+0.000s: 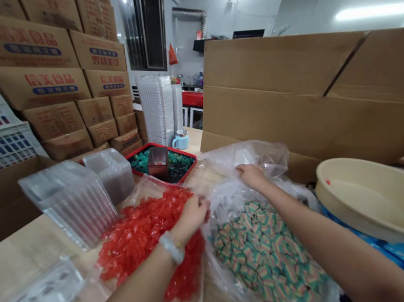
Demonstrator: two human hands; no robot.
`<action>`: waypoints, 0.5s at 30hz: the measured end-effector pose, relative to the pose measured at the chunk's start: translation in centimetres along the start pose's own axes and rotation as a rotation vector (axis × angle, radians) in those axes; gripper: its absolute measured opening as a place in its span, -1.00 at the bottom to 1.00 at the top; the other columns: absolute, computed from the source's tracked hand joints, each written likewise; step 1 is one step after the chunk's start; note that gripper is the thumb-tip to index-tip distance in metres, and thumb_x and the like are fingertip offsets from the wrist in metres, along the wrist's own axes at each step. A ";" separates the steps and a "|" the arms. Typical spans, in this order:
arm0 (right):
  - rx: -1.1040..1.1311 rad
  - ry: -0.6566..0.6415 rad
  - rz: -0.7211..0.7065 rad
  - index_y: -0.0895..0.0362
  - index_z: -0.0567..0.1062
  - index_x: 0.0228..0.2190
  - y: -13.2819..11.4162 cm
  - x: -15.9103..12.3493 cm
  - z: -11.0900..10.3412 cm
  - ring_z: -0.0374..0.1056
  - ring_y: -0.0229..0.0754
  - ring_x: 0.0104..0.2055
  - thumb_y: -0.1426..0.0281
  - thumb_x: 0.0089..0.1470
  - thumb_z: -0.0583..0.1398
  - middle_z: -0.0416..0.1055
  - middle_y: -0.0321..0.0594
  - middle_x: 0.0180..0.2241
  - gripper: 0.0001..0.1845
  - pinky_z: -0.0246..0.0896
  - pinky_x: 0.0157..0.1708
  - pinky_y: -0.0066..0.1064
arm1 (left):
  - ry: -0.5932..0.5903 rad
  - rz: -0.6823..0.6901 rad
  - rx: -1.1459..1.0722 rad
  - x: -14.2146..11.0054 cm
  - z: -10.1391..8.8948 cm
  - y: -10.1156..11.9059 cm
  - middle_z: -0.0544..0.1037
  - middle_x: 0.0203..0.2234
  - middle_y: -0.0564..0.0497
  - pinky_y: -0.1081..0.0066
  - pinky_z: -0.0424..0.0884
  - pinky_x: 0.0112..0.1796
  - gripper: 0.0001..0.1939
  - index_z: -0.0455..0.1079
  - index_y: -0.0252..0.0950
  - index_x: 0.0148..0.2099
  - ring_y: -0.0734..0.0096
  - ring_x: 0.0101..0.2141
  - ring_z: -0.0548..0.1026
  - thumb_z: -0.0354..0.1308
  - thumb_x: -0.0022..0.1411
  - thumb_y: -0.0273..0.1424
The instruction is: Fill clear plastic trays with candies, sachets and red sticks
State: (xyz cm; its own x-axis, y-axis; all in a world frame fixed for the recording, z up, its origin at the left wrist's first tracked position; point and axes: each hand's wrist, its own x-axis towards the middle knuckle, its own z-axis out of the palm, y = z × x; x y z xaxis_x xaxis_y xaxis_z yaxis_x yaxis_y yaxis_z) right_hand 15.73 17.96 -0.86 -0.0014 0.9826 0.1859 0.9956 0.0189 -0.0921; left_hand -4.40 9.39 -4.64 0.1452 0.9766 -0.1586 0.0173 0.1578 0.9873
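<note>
A clear plastic bag [222, 267] lies open on the table, full of small striped pieces [268, 259] in green, pink and yellow that look like candy. My right hand [252, 176] is closed on the bag's far rim, where loose film bunches up. At the left rim my left hand [193, 212] is closed too, its fingertips pinching the film and slightly blurred. Under and beside that left hand spreads a heap of glossy red pieces [141, 229] on a clear plastic sheet.
Stacked clear plastic trays [73, 199] stand at the left. Behind are a red-rimmed tray [188, 171] with green pieces, a brown container [158, 163] and a blue mug [180, 140]. A cream basin [383, 202] sits right, before a tall cardboard sheet [291, 83]. Cartons [46, 87] line the back left.
</note>
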 end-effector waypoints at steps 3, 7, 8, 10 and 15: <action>0.136 0.292 0.030 0.15 0.40 -0.18 -0.6 -6.6 0.1 0.18 -0.08 -0.05 0.40 0.08 -0.08 0.34 -0.06 -0.13 -0.66 0.00 -0.10 -0.24 | -0.064 -0.098 0.042 -4.5 -2.7 -3.2 0.35 -0.77 0.08 0.52 0.16 -0.61 -0.89 0.33 -0.37 -0.60 0.52 -0.70 0.27 0.08 -0.09 -0.45; 0.556 0.043 -0.118 0.12 0.44 -0.45 -4.3 -14.8 4.4 0.30 -0.19 -0.42 0.37 0.03 -0.02 0.43 -0.18 -0.47 -0.75 0.13 -0.41 -0.41 | -0.074 -0.126 0.070 -7.6 -2.4 -6.0 0.41 -0.66 0.06 0.51 0.21 -0.54 -0.85 0.35 -0.36 -0.54 0.48 -0.61 0.31 -0.02 -0.05 -0.47; 0.590 -0.033 -0.071 0.11 0.44 -0.50 -5.3 -15.8 5.7 0.29 -0.20 -0.49 0.39 0.00 0.00 0.41 -0.20 -0.54 -0.77 0.11 -0.46 -0.42 | -0.058 -0.102 0.092 -7.7 -2.0 -6.3 0.43 -0.63 0.05 0.49 0.23 -0.50 -0.85 0.37 -0.36 -0.52 0.46 -0.57 0.33 -0.03 -0.05 -0.49; 0.625 -0.072 0.065 0.10 0.42 -0.58 -7.2 -16.5 8.0 0.26 -0.20 -0.55 0.39 -0.10 0.09 0.37 -0.23 -0.62 -0.87 0.05 -0.51 -0.43 | -0.011 -0.037 0.154 -7.7 -1.3 -6.6 0.49 -0.56 0.00 0.44 0.27 -0.37 -0.82 0.41 -0.36 -0.48 0.38 -0.47 0.38 -0.03 -0.08 -0.53; 0.903 -0.006 0.228 0.09 0.30 -0.76 -8.7 -14.5 9.6 0.15 -0.27 -0.64 0.41 -0.27 0.15 0.23 -0.32 -0.76 -0.84 -0.03 -0.58 -0.45 | 0.113 0.060 0.208 -7.6 -0.7 -7.3 0.52 -0.33 -0.11 0.34 0.21 -0.13 -0.71 0.45 -0.33 -0.31 0.23 -0.24 0.42 -0.01 -0.09 -0.58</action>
State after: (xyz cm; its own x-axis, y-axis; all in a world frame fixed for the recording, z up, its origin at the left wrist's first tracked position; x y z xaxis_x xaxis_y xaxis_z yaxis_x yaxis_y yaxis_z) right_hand 6.16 5.35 -12.13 0.1821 0.9811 0.0648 0.5214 -0.0405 -0.8523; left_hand -6.34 0.96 -10.65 0.0404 0.9953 -0.0882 0.2168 0.0774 0.9731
